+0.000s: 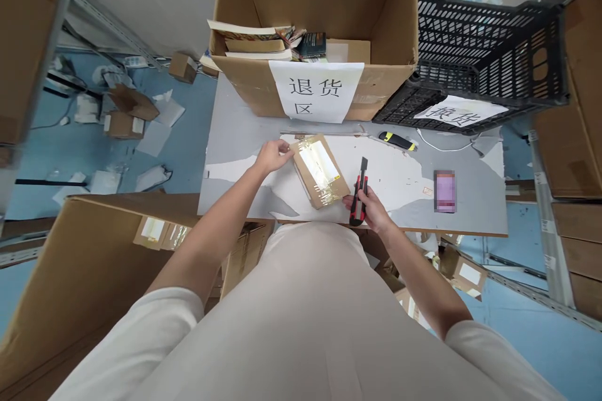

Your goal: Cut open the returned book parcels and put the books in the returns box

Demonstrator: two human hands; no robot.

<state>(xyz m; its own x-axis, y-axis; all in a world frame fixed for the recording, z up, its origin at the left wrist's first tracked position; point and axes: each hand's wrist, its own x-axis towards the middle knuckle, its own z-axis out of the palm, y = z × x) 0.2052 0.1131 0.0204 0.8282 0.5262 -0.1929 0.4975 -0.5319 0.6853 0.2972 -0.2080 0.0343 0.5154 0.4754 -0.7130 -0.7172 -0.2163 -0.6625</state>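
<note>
A small cardboard parcel [305, 178] lies tilted on the worktable, with a white label and clear tape across its ends. At its upper left corner, my left hand [274, 156] has curled fingers pinching the edge. My right hand [374, 207] is closed around a red and black utility knife [360, 194], whose tip points away from me. Some fingers of that hand reach toward the parcel's lower right corner; whether they touch it is hard to see. Behind the parcel rests a second knife, a yellow and black box cutter [397, 140].
A large open carton [244, 91] with books and a paper sign stands at the back. Right of it is a black plastic crate [493, 78]. A blurred purple rectangular item [444, 191] lies on the worktable [480, 213]. Another big carton [51, 276] stands at lower left.
</note>
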